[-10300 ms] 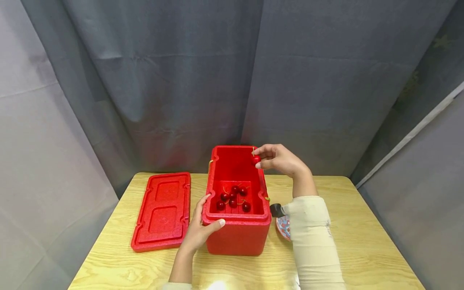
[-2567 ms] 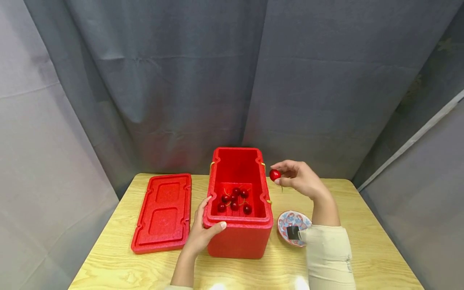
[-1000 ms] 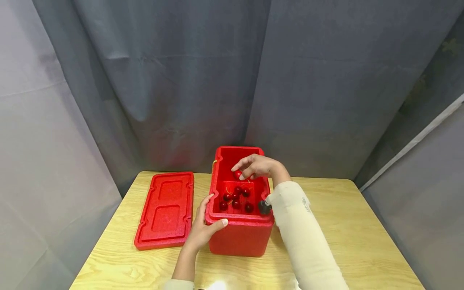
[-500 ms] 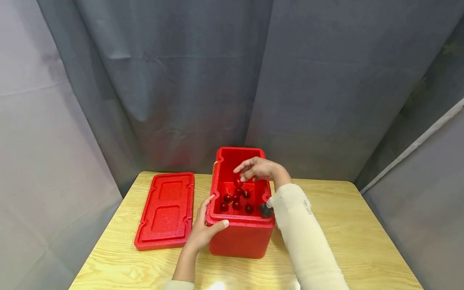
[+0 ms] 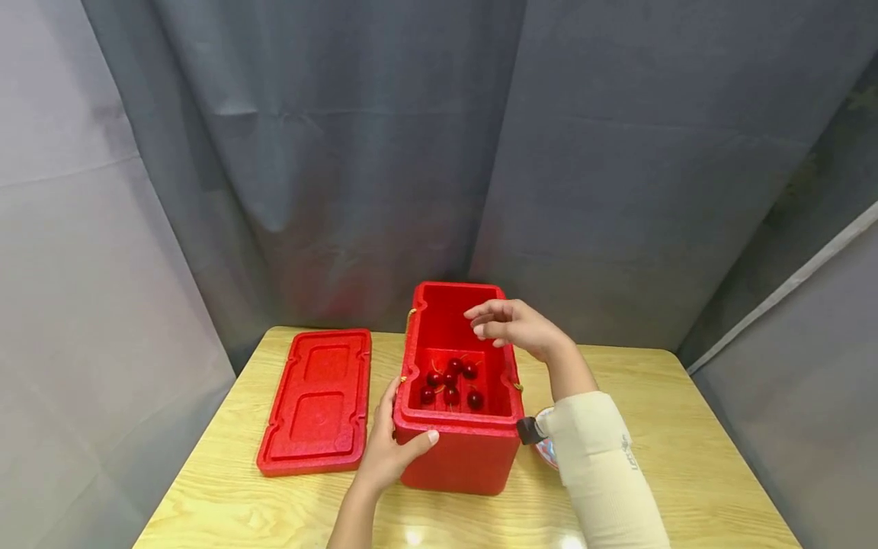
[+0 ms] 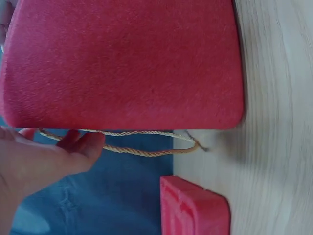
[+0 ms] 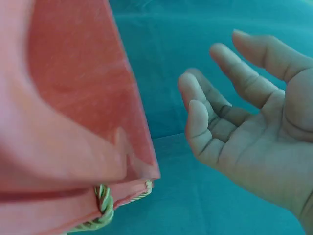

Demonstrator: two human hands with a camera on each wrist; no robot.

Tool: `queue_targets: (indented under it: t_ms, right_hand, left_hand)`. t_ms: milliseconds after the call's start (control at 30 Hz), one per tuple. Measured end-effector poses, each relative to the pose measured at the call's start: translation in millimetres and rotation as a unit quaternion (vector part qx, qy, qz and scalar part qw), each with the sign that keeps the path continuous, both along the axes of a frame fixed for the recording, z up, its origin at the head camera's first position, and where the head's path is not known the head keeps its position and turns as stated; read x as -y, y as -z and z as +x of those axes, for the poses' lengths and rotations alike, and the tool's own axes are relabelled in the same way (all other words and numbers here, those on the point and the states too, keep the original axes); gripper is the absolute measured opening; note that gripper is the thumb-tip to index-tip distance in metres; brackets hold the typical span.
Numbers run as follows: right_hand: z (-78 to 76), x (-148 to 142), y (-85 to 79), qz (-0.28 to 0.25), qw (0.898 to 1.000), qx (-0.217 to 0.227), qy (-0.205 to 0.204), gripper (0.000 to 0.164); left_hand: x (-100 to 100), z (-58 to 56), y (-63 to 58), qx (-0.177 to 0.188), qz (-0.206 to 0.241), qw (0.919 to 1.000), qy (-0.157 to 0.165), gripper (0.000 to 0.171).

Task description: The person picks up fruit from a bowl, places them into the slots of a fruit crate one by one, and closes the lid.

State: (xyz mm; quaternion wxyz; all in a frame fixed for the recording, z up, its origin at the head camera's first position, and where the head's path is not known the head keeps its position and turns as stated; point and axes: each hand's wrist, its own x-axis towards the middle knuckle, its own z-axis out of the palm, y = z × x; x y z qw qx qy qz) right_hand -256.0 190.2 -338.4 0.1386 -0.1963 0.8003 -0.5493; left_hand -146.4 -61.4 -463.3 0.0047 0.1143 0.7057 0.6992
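Observation:
A red foam box (image 5: 458,461) with no lid on it stands mid-table, and several dark red cherries (image 5: 475,399) with stems lie on its floor. At the near left corner, my left hand (image 5: 386,453) holds the box, thumb on the front face and fingers along the left side. Its fingers are beside the twisted rope handle (image 6: 146,153) in the left wrist view. Over the box's right rim hovers my right hand (image 5: 517,326), fingers loosely bent. Nothing is in that hand (image 7: 259,127) in the right wrist view.
The red lid (image 5: 318,402) lies flat on the wooden table (image 5: 213,488), left of the box. A patterned bowl (image 5: 547,451) sits to the right, mostly hidden under the right sleeve (image 5: 604,465). Grey curtains (image 5: 370,168) hang behind the table.
My right hand has let go of a cherry, which dropped among the others in the box. That hand has drawn back rightward to the rim. My left hand stays on the corner.

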Motion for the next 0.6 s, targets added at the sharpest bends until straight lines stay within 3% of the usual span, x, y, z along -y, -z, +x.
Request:
queue_targets:
  t_ms: [133,367,600]
  right_hand:
    - [24.1,-4.3,1.4,-0.042,0.998,-0.025,0.036,0.035]
    - [63.6,1.8,12.1,-0.113,0.988,-0.052,0.096,0.035]
    - [87.2,18.0,30.7,-0.237,0.957,-0.093,0.140,0.038]
  left_hand:
    - [3.5,9.4,2.3,-0.014,-0.063,0.9962,-0.059,0.094]
    - [9.6,24.0,0.1,-0.015,-0.087,0.9892,-0.117,0.085]
    - [16.5,24.4,3.9,-0.028,-0.057,0.9854,-0.158,0.065]
